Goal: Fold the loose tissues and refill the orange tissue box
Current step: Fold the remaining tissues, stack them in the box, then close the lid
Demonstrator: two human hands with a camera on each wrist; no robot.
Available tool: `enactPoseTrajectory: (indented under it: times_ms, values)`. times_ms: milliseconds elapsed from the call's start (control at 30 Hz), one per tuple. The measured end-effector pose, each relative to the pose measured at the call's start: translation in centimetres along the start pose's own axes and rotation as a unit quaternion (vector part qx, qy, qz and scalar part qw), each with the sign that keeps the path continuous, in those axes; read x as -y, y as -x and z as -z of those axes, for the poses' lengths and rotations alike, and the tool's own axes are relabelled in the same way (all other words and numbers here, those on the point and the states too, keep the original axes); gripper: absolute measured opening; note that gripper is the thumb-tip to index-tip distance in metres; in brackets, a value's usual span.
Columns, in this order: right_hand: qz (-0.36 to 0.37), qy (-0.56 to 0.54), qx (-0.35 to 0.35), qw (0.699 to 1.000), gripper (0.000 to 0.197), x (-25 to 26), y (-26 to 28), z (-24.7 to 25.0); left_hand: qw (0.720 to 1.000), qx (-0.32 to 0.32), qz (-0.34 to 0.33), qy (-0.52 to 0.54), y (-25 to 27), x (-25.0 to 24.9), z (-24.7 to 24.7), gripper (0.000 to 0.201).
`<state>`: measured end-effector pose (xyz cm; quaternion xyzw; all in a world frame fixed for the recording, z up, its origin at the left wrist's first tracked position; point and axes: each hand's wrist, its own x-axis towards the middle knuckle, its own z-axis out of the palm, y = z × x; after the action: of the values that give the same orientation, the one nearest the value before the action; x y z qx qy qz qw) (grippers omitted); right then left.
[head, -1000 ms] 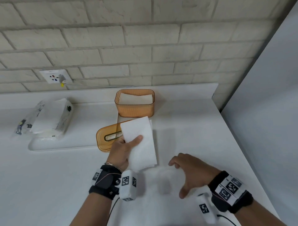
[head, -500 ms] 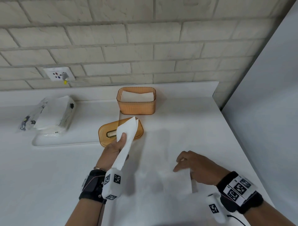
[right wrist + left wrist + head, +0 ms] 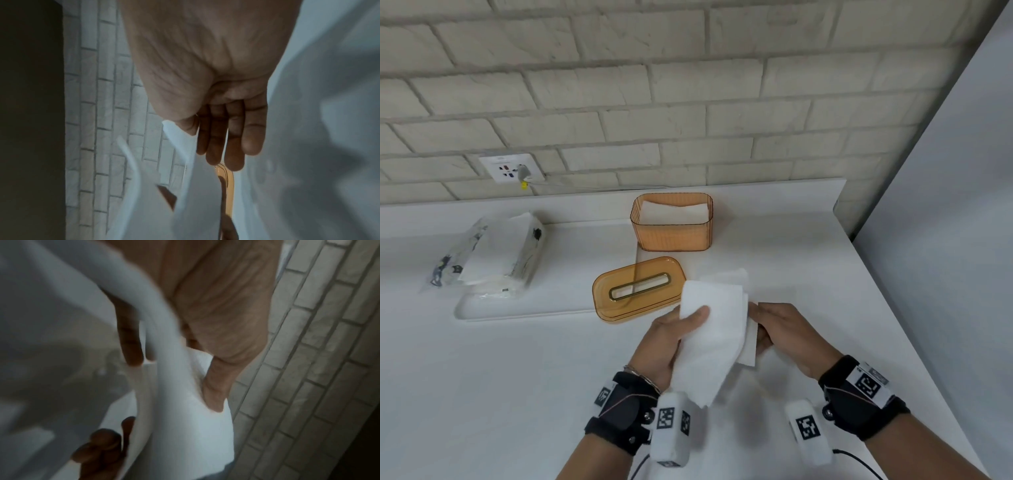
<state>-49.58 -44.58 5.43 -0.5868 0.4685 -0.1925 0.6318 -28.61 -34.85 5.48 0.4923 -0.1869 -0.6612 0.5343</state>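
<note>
We pinch a tissue [image 3: 710, 339] with the left hand [image 3: 671, 337]; the right hand [image 3: 789, 334] apparently pinches a second tissue [image 3: 748, 342] above the worktop [image 3: 517, 377].

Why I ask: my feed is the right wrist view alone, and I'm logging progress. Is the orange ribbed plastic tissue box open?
Observer: Yes. The orange ribbed plastic tissue box stands lidless by the brick wall, with stacked tissues inside.
Operator: Where is its lid?
Observer: The orange slotted lid lies flat in front of the box, to the left of both hands.
Operator: What is the other hand doing?
Observer: The left hand holds the white tissue with its thumb on top, while the right hand pinches the tissue's right edge.
</note>
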Motion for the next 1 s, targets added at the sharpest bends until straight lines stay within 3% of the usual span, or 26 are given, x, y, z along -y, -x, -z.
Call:
enactPoseTrajectory:
  times_ms: [133, 233, 367, 433, 533, 600, 667, 800, 900, 1000]
  values:
    - [0.023, 0.047, 0.022, 0.998, 0.048, -0.7, -0.8, 0.1, 1.0, -0.004, 0.011, 0.01, -1.2, 0.5, -0.5, 0.058]
    - [0.065, 0.121, 0.071, 0.988, 0.041, -0.6, -0.5, 0.1, 1.0, -0.012, 0.017, 0.01, -2.2, 0.8, -0.5, 0.057]
    - [0.067, 0.173, 0.114, 0.976, 0.035, -0.3, -0.6, 0.6, 0.999, -0.052, -0.003, -0.002, -3.0, 1.0, -0.8, 0.046]
    - [0.048, 0.103, 0.119, 0.986, 0.036, 0.1, -0.8, 0.9, 0.996, -0.072, -0.033, -0.034, -3.0, 0.8, -0.8, 0.038]
    - [0.022, -0.046, 0.071, 0.996, 0.053, 1.1, -1.2, 1.2, 0.974, -0.08, -0.087, -0.192, -3.0, 0.1, -0.9, 0.022]
    - [0.033, -0.048, 0.055, 0.997, 0.057, 1.2, -1.6, 1.4, 0.952, -0.046, -0.119, -0.278, -3.1, -0.4, -1.1, 0.03]
    - [0.044, -0.02, 0.067, 0.997, 0.047, 0.9, -2.3, 1.5, 0.94, -0.036, -0.132, -0.314, -3.4, -0.9, -1.1, 0.053]
    - [0.04, -0.095, -0.01, 0.995, 0.036, -0.2, -3.6, 1.9, 0.958, -0.074, -0.099, -0.257, -3.9, -1.6, 0.7, 0.078]
    - [0.049, -0.156, -0.053, 0.985, 0.037, -1.0, -4.1, 1.8, 0.982, -0.076, -0.066, -0.161, -3.5, -0.6, 1.7, 0.066]
    - [0.053, -0.14, -0.038, 0.988, 0.044, -1.8, -4.1, 1.4, 0.974, -0.127, -0.064, -0.178, -3.7, 1.3, 1.8, 0.052]
